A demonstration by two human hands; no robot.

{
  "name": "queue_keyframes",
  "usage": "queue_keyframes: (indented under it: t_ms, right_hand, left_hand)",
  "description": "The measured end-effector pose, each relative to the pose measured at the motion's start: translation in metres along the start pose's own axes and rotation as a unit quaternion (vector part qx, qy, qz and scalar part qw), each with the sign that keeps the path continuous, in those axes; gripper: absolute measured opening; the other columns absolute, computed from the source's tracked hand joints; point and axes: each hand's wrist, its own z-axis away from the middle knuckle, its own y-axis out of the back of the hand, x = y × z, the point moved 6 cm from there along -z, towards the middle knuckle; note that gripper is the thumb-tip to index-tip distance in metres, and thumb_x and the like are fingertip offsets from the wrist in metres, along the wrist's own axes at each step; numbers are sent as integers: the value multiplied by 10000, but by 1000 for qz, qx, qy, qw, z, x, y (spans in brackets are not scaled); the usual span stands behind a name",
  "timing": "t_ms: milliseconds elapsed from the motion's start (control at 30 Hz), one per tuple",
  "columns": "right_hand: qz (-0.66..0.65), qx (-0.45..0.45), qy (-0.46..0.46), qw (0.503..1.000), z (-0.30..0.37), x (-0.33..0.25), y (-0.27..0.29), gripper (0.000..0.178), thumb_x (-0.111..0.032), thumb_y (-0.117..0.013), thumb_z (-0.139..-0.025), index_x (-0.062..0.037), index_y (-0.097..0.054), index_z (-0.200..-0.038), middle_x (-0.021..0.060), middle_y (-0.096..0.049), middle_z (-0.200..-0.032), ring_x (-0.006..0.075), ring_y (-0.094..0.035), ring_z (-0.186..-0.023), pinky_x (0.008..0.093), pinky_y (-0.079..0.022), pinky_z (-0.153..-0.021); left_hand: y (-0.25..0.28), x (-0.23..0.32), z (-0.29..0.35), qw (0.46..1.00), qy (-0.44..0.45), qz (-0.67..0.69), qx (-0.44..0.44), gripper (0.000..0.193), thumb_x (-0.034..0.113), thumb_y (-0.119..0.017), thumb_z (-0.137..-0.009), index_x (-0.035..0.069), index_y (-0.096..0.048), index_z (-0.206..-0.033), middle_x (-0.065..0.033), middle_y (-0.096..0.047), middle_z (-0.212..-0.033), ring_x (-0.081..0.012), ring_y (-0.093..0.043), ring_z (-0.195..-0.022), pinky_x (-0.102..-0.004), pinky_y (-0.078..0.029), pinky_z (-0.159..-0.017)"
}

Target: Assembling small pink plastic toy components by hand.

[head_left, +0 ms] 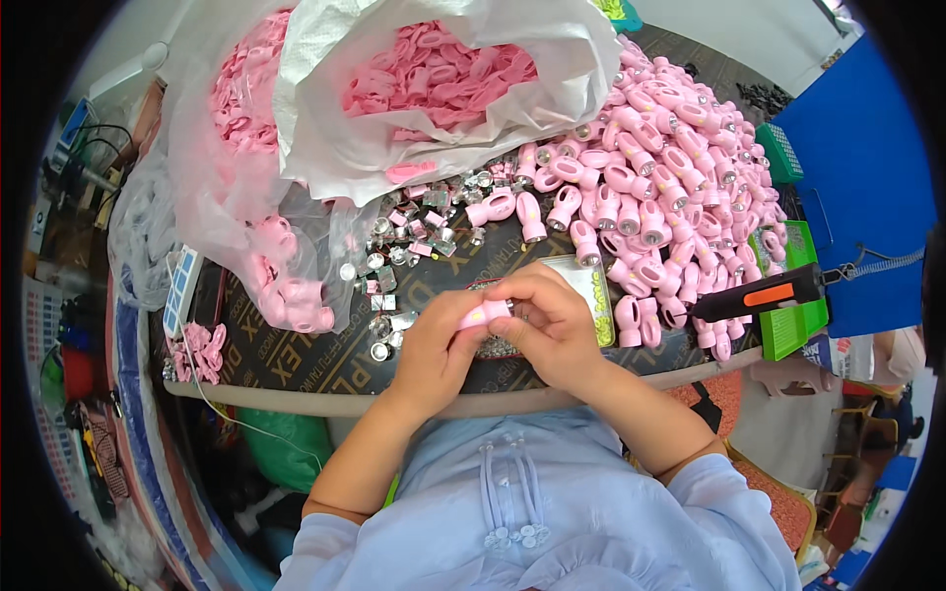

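Observation:
Close to the table's front edge, both my hands meet around a small pink plastic flashlight casing (pixel 483 314). My left hand (pixel 434 345) grips its left end. The fingers of my right hand (pixel 554 330) close on its right end, where a dark or shiny tip partly shows. Beneath my hands lies a shallow tray (pixel 597 281) holding small metal bits, mostly hidden by my fingers. Left of the hands, several shiny silver reflector pieces (pixel 384 303) with pink squares are scattered. To the right, a big heap of pink flashlights (pixel 680 167) with clear lens ends spreads over the table.
An open white sack (pixel 325 128) of pink parts stands at the back, beside a clear plastic bag (pixel 222 197) with more. A black and orange powered screwdriver (pixel 764 295) hangs from a coiled cord at right, above a green basket (pixel 793 330). A white power strip (pixel 181 286) lies left.

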Motion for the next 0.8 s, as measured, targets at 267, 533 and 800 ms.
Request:
queue_keyframes:
  t_ms: [267,533,800]
  right_hand:
    - [32,-70,-26,997,-3,-12,4,359,15,-600,-948,39,-507,-1294,116,-506,-1216,192,-576,-1116,299,-492,-949]
    - [126,38,68,989,3,-8,-3,237,-36,-639,-903,-19,-587,-1133,96,-529,-971,163,-515,-717,274,-442,-630]
    - [246,110,-37,962,-33,-16,68,255,-86,-751,-835,-51,-669,-1073,72,-647,-964,137,-616,-747,279,-509,-662]
  left_hand:
    - [18,22,-12,999,-44,10,31,360,41,-669,-885,22,-600,-1238,-161,-641,-1193,-299,-648,-1044,-355,-510,-892]
    - [5,22,-12,996,-54,-41,53,320,5,-640,-854,9,-594,-1171,-191,-636,-1099,-358,-631,-994,-392,-508,-868]
    - [12,2,-17,998,44,-30,-12,516,98,-651,-895,19,-485,-1377,-156,-580,-1316,-288,-588,-1141,-359,-470,-922]
